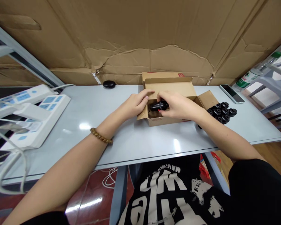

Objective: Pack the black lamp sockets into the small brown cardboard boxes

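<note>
An open cardboard box (168, 121) stands on the pale table, its lid raised at the back and side flaps spread. My right hand (175, 104) grips a black cylindrical part (156, 106) at the box's opening, the part lying nearly level. The fingers of my left hand (139, 103) pinch the box's left edge and flap. Right of the box, partly behind my right forearm, several similar black parts (221, 112) stand grouped together. Much of the box's inside is hidden by my right hand.
Power strips (46, 117) with cables cover the table's left end. A black oval object (109, 84) lies at the back edge. On the right are a phone (231, 93) and a plastic bottle (250, 76). Large cardboard (154, 31) rises behind the table.
</note>
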`<state>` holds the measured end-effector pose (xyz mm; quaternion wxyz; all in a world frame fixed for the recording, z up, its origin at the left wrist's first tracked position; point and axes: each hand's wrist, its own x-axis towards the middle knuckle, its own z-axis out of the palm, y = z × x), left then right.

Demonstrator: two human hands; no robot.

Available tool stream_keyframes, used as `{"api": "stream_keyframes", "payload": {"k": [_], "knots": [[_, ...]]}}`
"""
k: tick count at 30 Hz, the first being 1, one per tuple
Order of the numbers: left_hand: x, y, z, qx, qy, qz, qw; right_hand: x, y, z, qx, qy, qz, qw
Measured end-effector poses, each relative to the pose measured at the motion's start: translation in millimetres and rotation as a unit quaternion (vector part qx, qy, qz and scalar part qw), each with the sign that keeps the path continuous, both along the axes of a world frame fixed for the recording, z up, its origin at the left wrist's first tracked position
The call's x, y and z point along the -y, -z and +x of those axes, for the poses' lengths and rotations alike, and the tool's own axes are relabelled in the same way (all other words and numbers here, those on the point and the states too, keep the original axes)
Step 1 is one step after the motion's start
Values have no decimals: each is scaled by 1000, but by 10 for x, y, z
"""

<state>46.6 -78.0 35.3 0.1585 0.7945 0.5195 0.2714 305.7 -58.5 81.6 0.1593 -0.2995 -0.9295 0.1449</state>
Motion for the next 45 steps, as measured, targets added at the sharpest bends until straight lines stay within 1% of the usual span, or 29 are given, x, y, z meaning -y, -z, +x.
{"api": "stream_keyframes", "payload": {"k": [5,8,11,13,15,18,20,23,25,27,31,33,35,38,40,42,45], "knots": [[10,-9,1,-1,2,-1,1000,55,-74,54,-43,25,-64,997],[-1,10,-7,6,11,9,1000,83,-81,48,-77,28,-101,992],[-22,38,-17,0,5,20,1000,56,-67,24,-126,9,-145,981],[-31,48,-21,-5,2,23,1000,16,-67,19,-171,-16,-176,969],[-32,46,-22,-9,7,22,1000,-20,-79,31,-198,-26,-208,957],[-21,27,-14,-14,3,23,1000,-37,-98,59,-182,0,-243,953],[-8,7,-5,-14,1,22,1000,-30,-91,63,-157,0,-255,954],[14,-32,6,-17,1,11,1000,-22,-50,44,-146,-48,-257,954],[26,-55,9,-18,5,5,1000,-28,-23,31,-148,-67,-256,953],[34,-70,8,-18,5,4,1000,-38,-16,29,-153,-66,-262,951],[37,-71,7,-18,3,-2,1000,-36,-45,36,-174,-42,-297,938],[37,-67,9,-18,3,3,1000,-10,-60,35,-176,-31,-302,937],[37,-64,11,-20,0,5,1000,29,-65,27,-168,-20,-280,945],[34,-61,13,-21,0,0,1000,87,-53,-6,-132,8,-199,971],[26,-57,11,-22,-1,0,1000,102,-38,-53,-91,27,-158,983],[15,-50,6,-26,-2,1,1000,92,-22,-120,-61,29,-154,986],[-4,-32,-3,-28,-2,2,1000,50,-6,-229,-42,1,-182,982]]}}
